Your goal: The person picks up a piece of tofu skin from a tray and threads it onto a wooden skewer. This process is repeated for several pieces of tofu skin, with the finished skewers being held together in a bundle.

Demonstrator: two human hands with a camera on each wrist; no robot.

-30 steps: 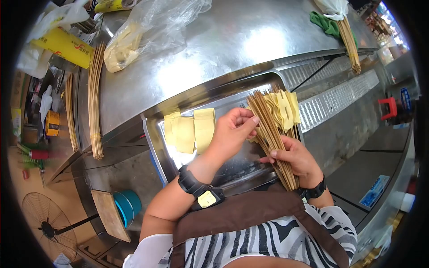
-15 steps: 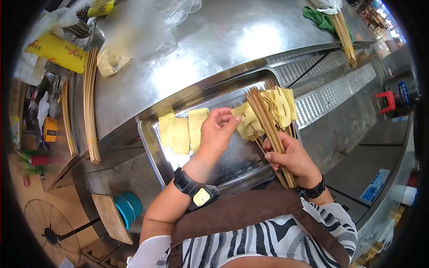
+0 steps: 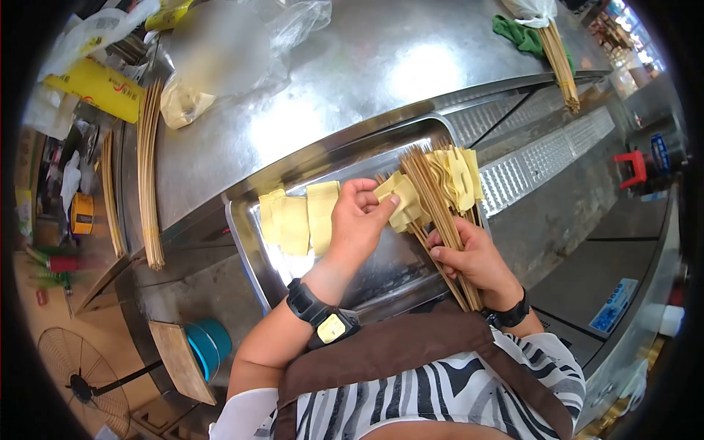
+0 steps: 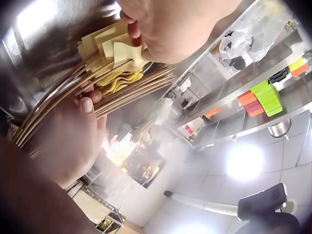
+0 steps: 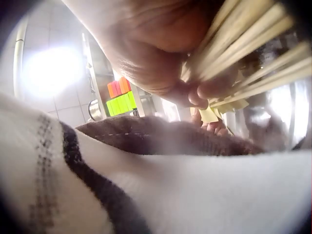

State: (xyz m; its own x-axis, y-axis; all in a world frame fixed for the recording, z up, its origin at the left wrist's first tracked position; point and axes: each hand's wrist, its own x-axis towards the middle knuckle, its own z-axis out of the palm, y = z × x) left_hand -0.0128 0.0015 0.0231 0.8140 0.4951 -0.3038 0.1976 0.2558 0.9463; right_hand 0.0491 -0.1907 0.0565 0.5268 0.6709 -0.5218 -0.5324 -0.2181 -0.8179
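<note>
My left hand pinches a folded yellow bean curd sheet between thumb and fingers. Thin skewer tips poke out past that sheet's upper edge. In my right hand is a bundle of bamboo skewers, gripped near the lower part, tips pointing up and away. Behind the bundle, more bean curd sheets sit threaded in wavy folds. In the left wrist view, a skewer passes through the pinched sheet. The right wrist view shows the skewers close up under my right fingers.
Beneath the hands lies a metal tray with flat bean curd stacks on its left. Long skewer bundles lie on the steel table, beside plastic bags. A green cloth is at the far right.
My left hand has moved slightly left and down from the skewer bundle. The bean curd sheet at its fingertips has come into view and is now more folded. The right hand still holds the skewers.
</note>
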